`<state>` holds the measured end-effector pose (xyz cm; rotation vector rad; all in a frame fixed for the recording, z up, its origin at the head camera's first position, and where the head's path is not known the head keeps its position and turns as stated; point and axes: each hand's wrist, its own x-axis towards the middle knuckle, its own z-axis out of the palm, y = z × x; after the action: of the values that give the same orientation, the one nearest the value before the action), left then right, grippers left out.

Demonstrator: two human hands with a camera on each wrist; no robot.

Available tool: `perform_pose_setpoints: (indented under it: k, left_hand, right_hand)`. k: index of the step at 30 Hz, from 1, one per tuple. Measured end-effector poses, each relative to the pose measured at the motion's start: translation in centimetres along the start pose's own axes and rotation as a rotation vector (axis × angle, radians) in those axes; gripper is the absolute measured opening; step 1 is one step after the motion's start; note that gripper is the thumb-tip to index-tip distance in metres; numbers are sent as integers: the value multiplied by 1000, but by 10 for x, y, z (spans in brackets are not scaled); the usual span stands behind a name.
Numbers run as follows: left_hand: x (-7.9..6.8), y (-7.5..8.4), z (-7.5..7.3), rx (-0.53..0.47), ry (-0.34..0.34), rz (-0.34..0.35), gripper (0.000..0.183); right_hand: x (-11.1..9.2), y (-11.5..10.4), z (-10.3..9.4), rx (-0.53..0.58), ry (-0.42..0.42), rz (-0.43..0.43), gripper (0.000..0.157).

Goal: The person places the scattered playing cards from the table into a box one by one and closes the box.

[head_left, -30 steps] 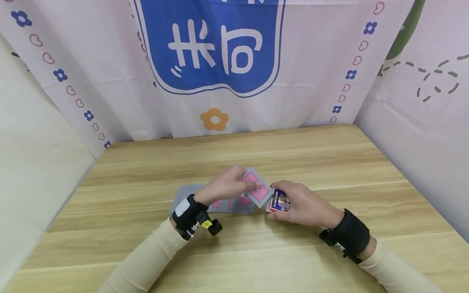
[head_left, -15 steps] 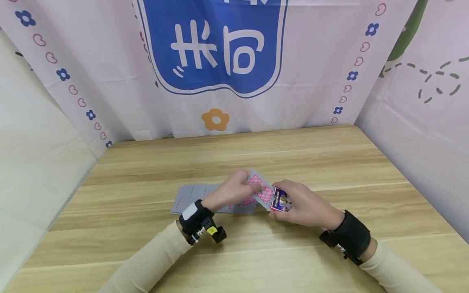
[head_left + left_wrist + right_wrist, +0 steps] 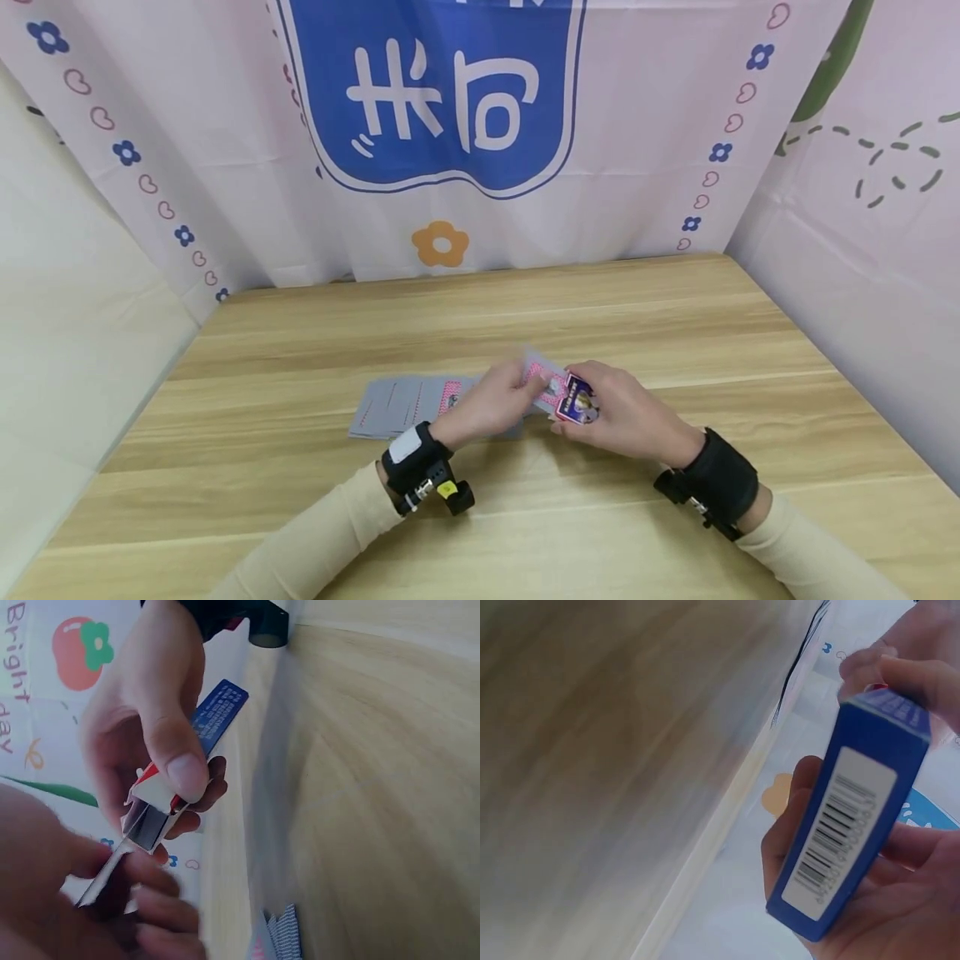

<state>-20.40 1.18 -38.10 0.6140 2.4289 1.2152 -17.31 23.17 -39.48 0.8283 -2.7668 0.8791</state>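
My left hand (image 3: 491,402) pinches a playing card (image 3: 536,375) with a pink-patterned back and a pale border; I cannot tell if it is a single one. In my right hand (image 3: 637,417) is a small blue card box (image 3: 579,400), gripped along its sides. The left wrist view has the box's flapped end (image 3: 150,821) facing the left hand, with the card's thin edge (image 3: 112,870) reaching into that opening. A white barcode label (image 3: 836,832) covers one narrow side of the box in the right wrist view. Behind the left hand lies a spread of playing cards (image 3: 405,404), partly covered.
The wooden table (image 3: 525,533) runs back to a printed curtain (image 3: 247,200). Pale cloth also hangs at the left and right sides. Each wrist wears a black strap with a small camera, the left one (image 3: 457,498) low over the tabletop.
My left hand has moved right with the card, from beside the box to its opening. The right hand and box have barely shifted. More of the spread cards now shows.
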Motion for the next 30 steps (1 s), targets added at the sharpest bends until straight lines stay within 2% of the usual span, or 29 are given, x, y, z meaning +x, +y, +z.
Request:
perform_pose_setpoints:
  k: [4, 11, 17, 21, 23, 26, 28, 29, 30]
  left_hand:
    - [-4, 2, 2, 113, -63, -12, 36]
    - [-2, 0, -8, 37, -24, 16, 33]
    - [1, -1, -4, 56, -78, 30, 31]
    - [4, 0, -5, 83, -65, 55, 31]
    - [6, -3, -9, 202, -26, 102, 30]
    - [12, -10, -19, 601, 53, 172, 33]
    - [15, -17, -26, 844, 69, 165, 37]
    - [15, -20, -30, 920, 55, 150, 39]
    - [16, -23, -33, 955, 26, 121, 42]
  right_hand:
    - [1, 0, 0, 19, -11, 7, 48]
    - [1, 1, -5, 46, 5, 57, 57]
    - [2, 0, -6, 77, 10, 35, 54]
    - [1, 0, -6, 71, 22, 25, 55]
    - [1, -1, -7, 64, 26, 29, 58]
    - [2, -1, -7, 48, 28, 39, 62]
    - [2, -1, -7, 45, 16, 50, 63]
    - [2, -1, -6, 45, 7, 54, 63]
    - [1, -1, -6, 42, -2, 58, 63]
